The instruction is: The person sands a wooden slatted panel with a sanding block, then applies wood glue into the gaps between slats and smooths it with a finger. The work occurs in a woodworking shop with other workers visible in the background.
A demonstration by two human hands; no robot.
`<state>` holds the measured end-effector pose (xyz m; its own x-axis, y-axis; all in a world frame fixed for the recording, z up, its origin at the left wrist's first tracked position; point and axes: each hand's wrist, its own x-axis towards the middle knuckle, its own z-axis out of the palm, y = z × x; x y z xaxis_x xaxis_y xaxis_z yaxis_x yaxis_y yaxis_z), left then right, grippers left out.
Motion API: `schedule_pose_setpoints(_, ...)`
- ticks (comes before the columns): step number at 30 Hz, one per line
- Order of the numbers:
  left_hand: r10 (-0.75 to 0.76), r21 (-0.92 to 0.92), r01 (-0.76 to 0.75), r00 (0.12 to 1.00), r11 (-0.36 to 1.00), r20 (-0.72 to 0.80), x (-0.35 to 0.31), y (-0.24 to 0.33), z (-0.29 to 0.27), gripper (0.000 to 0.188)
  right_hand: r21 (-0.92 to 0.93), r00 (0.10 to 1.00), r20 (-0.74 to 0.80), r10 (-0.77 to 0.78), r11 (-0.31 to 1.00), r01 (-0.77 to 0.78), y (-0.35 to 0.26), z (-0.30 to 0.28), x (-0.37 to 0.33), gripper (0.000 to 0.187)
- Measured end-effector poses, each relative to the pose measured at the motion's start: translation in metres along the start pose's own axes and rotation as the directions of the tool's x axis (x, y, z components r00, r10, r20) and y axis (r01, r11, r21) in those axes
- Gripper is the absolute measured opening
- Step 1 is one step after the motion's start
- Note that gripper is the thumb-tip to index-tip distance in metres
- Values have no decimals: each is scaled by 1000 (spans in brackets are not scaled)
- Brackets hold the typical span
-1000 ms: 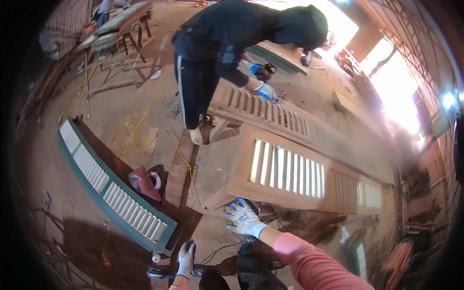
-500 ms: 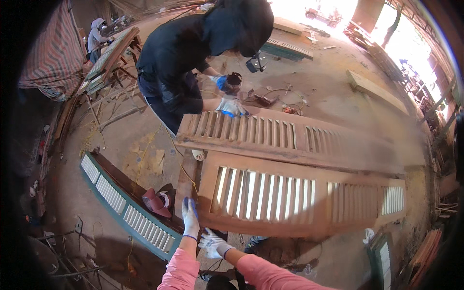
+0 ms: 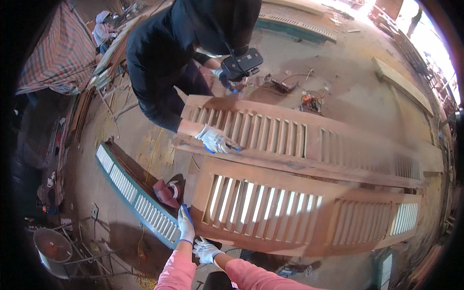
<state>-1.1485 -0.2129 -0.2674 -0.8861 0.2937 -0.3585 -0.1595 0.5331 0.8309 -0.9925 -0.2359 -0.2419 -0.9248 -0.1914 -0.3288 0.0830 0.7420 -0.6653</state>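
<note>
A louvred wooden shutter (image 3: 270, 244) lies in front of me, bare brown wood with slanted slats. My left hand (image 3: 185, 224), in a white glove with blue edging, is at its left end, fingers stretched upward and close together. My right hand (image 3: 207, 251), gloved too, is just below the shutter's near left corner, its fingers loosely bent and apart. I see nothing held in either hand; whether they press on the wood is hard to tell. Beyond lies a second louvred shutter (image 3: 311, 123), and a co-worker's gloved hand (image 3: 215, 140) rests on its near edge.
The co-worker (image 3: 159, 63) in black leans over the far shutter. A green-framed louvred panel (image 3: 126, 184) lies left, beside a dark red cap-like object (image 3: 166, 193). Corded power tools (image 3: 309, 102) sit on the floor beyond. A round-topped metal drum (image 3: 52, 249) stands at lower left.
My view has shifted, so the shutters appear lower. The co-worker's hand has come from the far shutter's far side to its near edge. My hands stay by the near shutter's left end.
</note>
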Motion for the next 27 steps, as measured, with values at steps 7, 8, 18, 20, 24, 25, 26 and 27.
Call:
schedule_pose_setpoints(7,-29,-175,43,996,984,79,-5,6,9,59,54,998,-40,47,998,-45,4,0,-4,61)
schedule_pose_setpoints(8,-50,-173,56,998,983,43,-7,7,8,59,78,998,-30,52,996,-49,3,0,-3,59)
schedule_pose_setpoints(18,-47,-273,85,989,958,143,-2,0,8,64,14,996,25,89,996,-90,8,13,11,61)
schedule_pose_setpoints(20,-55,-261,90,989,961,137,1,-4,8,65,1,994,20,110,994,-110,7,16,12,61)
schedule_pose_setpoints(24,-41,-239,78,987,968,155,8,-14,7,66,9,987,89,131,991,-132,3,8,17,60)
schedule_pose_setpoints(25,-24,-211,58,987,976,161,9,-16,6,67,7,987,87,134,991,-135,2,7,19,59)
schedule_pose_setpoints(26,-6,-182,37,986,983,168,11,-18,4,67,5,987,84,136,991,-137,1,6,20,58)
schedule_pose_setpoints(27,13,-155,15,984,988,179,10,-17,5,67,3,986,81,143,990,-144,2,6,21,58)
